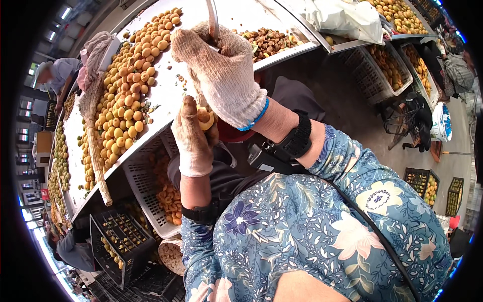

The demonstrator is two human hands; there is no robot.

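Observation:
My left hand (193, 141), in a stained knit glove, is closed around a yellow-orange apricot (205, 119). Just above it, my right hand (224, 73), in a white knit glove with a blue cuff edge, grips a thin curved metal tool (213, 20) that sticks up out of the fist. Its lower end, if any, is hidden by the glove. Both hands are at the edge of a white sorting table (168, 95). A long heap of apricots (123, 100) lies on it to the left, and a pile of brown pits (269, 43) is at the right.
A straw broom (93, 146) leans over the table's left edge. Below stand a pale crate of halved apricots (168, 201), a black crate (123, 239) and a bucket of pale pieces (172, 256). Further crates (375, 75) stand at the right. A co-worker (60, 75) is at the far left.

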